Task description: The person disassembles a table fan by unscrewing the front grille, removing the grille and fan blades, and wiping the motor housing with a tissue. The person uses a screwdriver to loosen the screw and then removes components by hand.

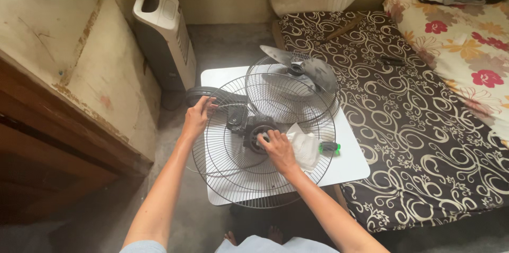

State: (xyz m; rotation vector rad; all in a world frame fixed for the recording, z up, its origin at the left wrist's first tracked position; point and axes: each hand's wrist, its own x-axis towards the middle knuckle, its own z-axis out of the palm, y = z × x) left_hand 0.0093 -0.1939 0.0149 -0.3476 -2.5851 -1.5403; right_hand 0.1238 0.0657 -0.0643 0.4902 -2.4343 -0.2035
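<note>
A dismantled fan lies on a small white table (350,163). My left hand (198,116) grips the upper left rim of the large wire rear guard (233,173), next to the fan's dark base (197,93). My right hand (277,148) rests with closed fingers on the black motor hub (253,128) at the guard's centre, over a white cloth (306,147). Behind lie the second wire guard (318,105) and the grey fan blades (310,67). A green-handled tool (330,147) sits just right of the cloth.
A white tower appliance (164,33) stands by the left wall. A mattress with a dark swirl-pattern sheet (424,126) runs along the table's right side, with a floral sheet (466,46) beyond. A wooden cabinet (47,147) is at the left. My bare toes (252,236) show below.
</note>
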